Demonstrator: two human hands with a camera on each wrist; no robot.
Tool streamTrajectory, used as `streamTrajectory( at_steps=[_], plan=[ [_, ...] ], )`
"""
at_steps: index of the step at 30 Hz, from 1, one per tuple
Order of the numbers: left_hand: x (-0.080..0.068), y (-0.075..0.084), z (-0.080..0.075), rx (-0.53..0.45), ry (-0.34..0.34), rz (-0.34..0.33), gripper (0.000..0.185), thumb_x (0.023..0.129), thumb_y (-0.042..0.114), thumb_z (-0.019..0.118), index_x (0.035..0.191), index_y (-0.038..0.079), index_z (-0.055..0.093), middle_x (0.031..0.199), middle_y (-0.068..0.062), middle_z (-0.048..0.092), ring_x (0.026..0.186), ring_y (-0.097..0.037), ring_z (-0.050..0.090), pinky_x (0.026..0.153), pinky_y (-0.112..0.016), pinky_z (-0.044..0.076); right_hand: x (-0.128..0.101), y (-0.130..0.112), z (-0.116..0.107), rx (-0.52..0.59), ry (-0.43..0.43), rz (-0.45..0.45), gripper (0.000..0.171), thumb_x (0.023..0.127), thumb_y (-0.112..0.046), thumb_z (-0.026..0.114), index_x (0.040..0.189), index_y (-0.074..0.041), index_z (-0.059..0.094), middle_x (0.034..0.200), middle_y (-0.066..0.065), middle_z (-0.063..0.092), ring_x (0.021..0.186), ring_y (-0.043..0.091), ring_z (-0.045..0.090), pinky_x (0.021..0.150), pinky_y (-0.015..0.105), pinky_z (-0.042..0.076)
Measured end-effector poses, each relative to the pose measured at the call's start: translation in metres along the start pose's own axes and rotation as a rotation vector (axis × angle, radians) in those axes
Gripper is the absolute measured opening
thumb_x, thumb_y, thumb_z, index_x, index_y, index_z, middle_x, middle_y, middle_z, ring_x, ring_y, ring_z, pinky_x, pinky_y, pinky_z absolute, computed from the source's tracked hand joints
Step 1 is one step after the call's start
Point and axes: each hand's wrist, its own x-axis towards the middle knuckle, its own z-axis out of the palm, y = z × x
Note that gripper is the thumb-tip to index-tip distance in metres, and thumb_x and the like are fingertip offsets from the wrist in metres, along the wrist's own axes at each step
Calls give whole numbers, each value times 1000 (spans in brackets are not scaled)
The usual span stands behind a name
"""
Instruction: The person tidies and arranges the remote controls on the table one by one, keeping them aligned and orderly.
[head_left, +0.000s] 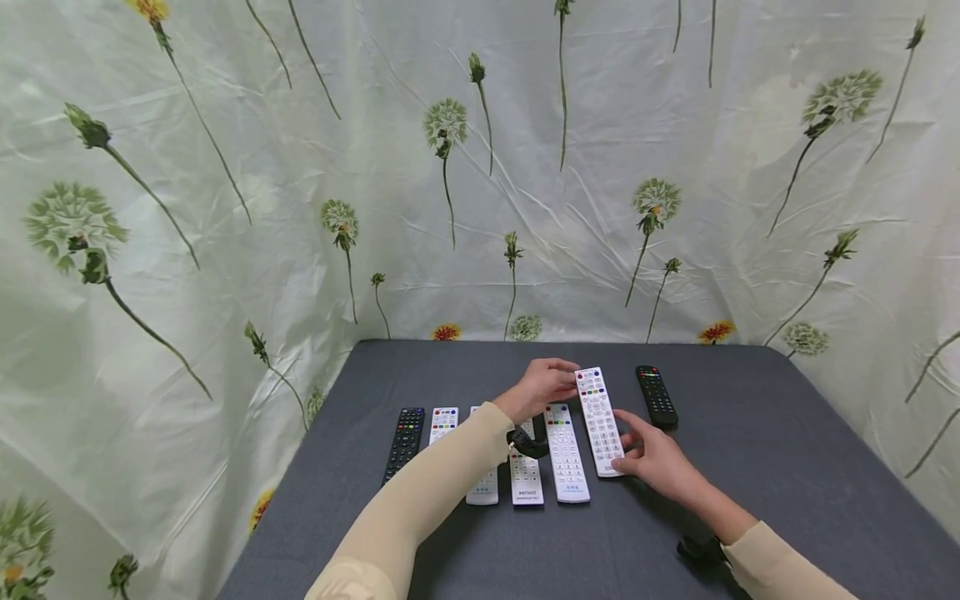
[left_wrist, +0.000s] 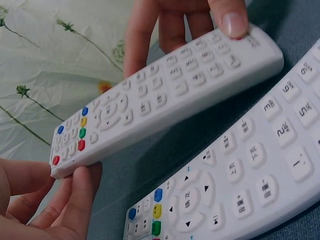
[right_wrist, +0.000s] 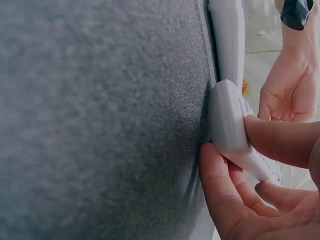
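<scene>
Left hand (head_left: 542,385) and right hand (head_left: 660,462) each pinch an end of the long white remote (head_left: 599,421), coloured buttons up top.

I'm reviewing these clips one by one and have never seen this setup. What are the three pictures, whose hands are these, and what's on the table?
No machine here: a person wears three cameras. The wide picture comes from the head; the two close-ups come from each wrist. On the grey table lies a row of remotes: a black remote at the left end, several white ones, and another black remote on the right. Both hands hold one white remote: the left hand pinches its far end with the coloured buttons, the right hand grips the near end.
</scene>
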Motion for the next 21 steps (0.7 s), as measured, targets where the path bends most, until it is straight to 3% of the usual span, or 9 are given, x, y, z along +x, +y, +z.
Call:
streamTrajectory(
  at_steps=[5,10,21],
  plan=[
    [-4,2,1,47,22,16,15,95,-1,66,109,-2,73,103,-16,70,88,-25,72,90,-42,57,-8,0,0,-25,-5,7,84,82,-8,83,152,-4,39,102,9,61,81,19,61,64,32,51],
    [-4,1,5,118,38,35,17,94,-2,67,109,-7,73,97,-13,72,92,-29,72,89,-42,57,-15,-1,0,-25,-23,36,81,82,-8,83,150,-1,41,97,7,62,77,19,59,58,33,50],
    [-2,-4,10,306,50,51,14,96,-4,64,100,-4,77,102,-7,69,85,-20,72,81,-36,60,-22,1,3,6,-52,79,78,81,-6,82,148,3,43,88,5,62,72,20,60,54,34,51]
  ],
)
